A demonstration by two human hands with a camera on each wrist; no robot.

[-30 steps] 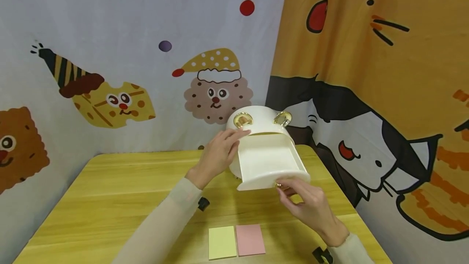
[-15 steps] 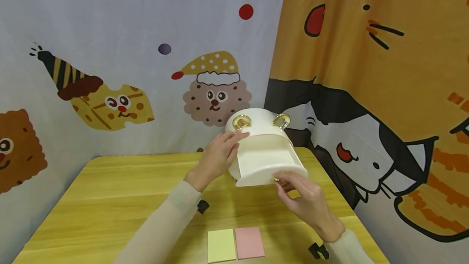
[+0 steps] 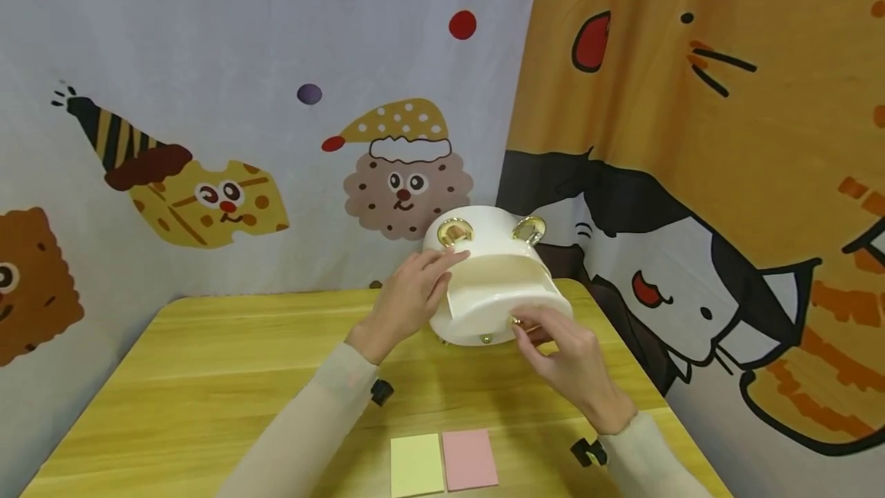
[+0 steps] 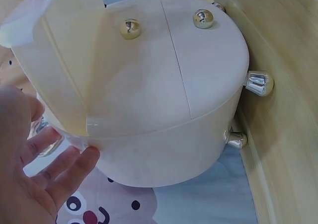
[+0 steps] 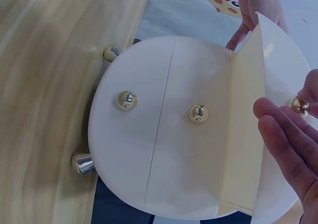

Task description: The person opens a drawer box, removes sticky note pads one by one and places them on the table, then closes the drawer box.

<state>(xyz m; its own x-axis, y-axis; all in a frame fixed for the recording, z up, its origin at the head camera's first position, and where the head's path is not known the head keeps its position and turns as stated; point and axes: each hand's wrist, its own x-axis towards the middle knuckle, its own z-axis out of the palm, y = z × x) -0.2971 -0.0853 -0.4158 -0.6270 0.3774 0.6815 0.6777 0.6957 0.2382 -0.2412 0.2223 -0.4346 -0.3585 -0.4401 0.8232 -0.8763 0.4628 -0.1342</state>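
A white rounded drawer cabinet (image 3: 494,225) with gold ears and gold feet stands at the back of the table. Its top drawer (image 3: 494,317) is partly pulled out, and I see nothing inside it. My right hand (image 3: 570,360) pinches that drawer's gold knob (image 5: 299,106) between thumb and finger. At the cabinet's upper left, my left hand (image 3: 408,298) rests its fingertips on the shell, fingers extended. Two lower drawers, each with a gold knob (image 4: 130,29), are closed in the left wrist view.
A yellow sticky-note pad (image 3: 417,466) and a pink one (image 3: 470,459) lie side by side at the table's front. Small black parts (image 3: 381,391) show beside both sleeves. Cartoon-printed curtains (image 3: 242,37) hang behind and to the right of the wooden table (image 3: 207,375).
My right hand has pushed the top drawer inward, so less of it sticks out, and a lower gold knob now shows beneath it. My left hand has stayed on the cabinet.
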